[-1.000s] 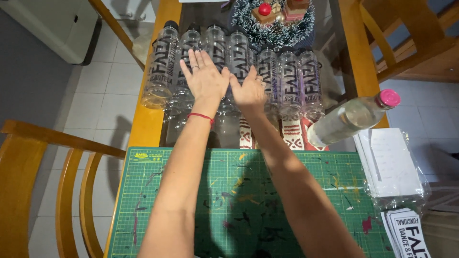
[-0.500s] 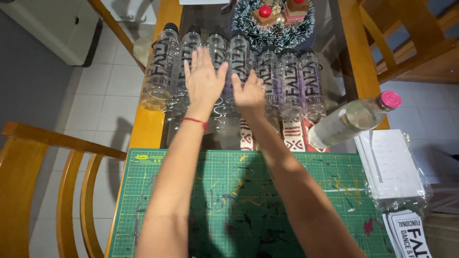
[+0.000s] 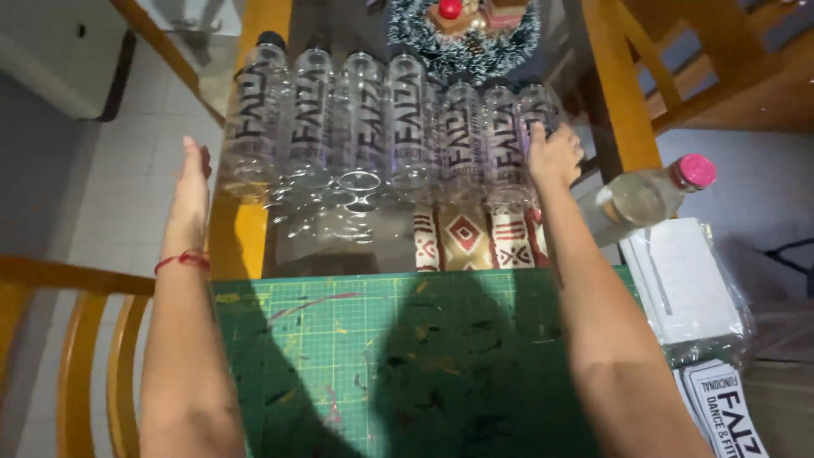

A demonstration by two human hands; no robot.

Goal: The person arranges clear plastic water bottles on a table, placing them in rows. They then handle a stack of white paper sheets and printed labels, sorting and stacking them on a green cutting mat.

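From the head camera, a row of clear plastic bottles [image 3: 398, 127] lies side by side on the table [image 3: 254, 233], just beyond the far edge of the green cutting mat [image 3: 407, 365]. Each bottle carries black lettering down its length, and the open mouths of several point back toward the mat.

The left hand [image 3: 191, 191] stands flat and open, fingers straight, just beside the outermost bottle at the left end of the row; whether it touches that bottle cannot be told. The right hand [image 3: 555, 157] rests with loosely curled fingers against the bottle at the right end of the row, pressing its side rather than closing around it. Neither hand holds anything.

Beyond the row sits a small frosted wreath [image 3: 466, 42]. To the right of the row a separate bottle with a pink cap [image 3: 644, 195] lies tilted, next to a wrapped stack of white sheets [image 3: 687, 280]. A patterned cloth [image 3: 466, 242] shows between the row and the mat.

The bottles look empty, so probably light, smooth and quick to roll or scatter. Their thin walls would likely dent under a squeeze. Flat palms on the two end bottles, pushing inward, seem the safest hold for the whole row.
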